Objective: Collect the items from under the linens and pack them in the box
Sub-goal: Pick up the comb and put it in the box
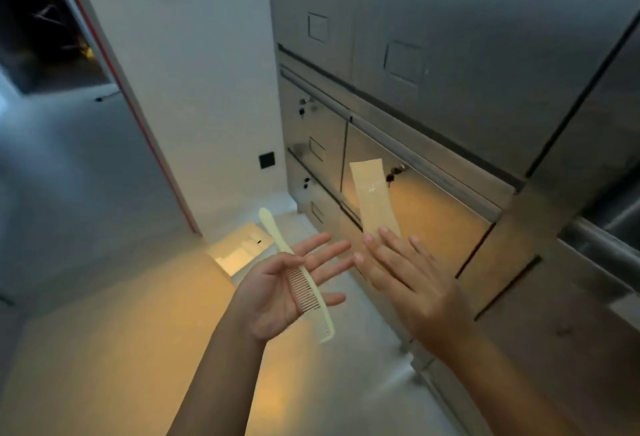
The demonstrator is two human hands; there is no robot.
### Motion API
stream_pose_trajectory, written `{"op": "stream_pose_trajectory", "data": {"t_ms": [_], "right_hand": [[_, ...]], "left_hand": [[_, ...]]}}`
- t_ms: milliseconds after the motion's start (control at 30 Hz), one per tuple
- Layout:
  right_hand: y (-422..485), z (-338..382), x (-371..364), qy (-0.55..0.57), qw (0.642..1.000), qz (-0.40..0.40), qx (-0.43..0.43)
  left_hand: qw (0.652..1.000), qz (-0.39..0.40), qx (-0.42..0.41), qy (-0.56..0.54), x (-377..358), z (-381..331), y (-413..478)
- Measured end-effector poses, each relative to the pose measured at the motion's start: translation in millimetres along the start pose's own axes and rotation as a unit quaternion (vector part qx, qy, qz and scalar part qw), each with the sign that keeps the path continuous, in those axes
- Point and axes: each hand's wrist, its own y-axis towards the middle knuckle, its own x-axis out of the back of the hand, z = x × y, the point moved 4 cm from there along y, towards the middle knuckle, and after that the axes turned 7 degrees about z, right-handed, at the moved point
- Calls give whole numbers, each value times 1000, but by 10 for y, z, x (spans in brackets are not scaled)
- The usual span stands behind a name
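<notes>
A pale yellow comb (304,283) lies across the upturned palm of my left hand (277,293), whose fingers are spread straight; its thin handle points up and away past my fingertips. My right hand (405,283) is turned with its back to me and holds a tan paper sleeve (372,196). The fingers lie straight over the sleeve's lower end and the thumb is hidden. The sleeve sticks up in front of the metal lockers. Both hands are close together at mid-frame, above the floor.
A white flat box or package (239,248) lies on the floor by the wall corner, just beyond my left hand. Grey metal lockers (433,64) with keys in their locks fill the right side. A white wall (194,89) and an open doorway (45,37) are at left.
</notes>
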Motion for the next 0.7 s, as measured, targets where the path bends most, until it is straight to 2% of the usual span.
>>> {"op": "stream_pose_trajectory", "data": {"t_ms": [333, 700], "right_hand": [[1086, 651, -968, 77, 996, -4, 42], [1780, 274, -2032, 130, 989, 10, 68]], "left_hand": [[997, -68, -42, -4, 842, -1028, -601], [988, -118, -100, -14, 1619, -1697, -211]]}}
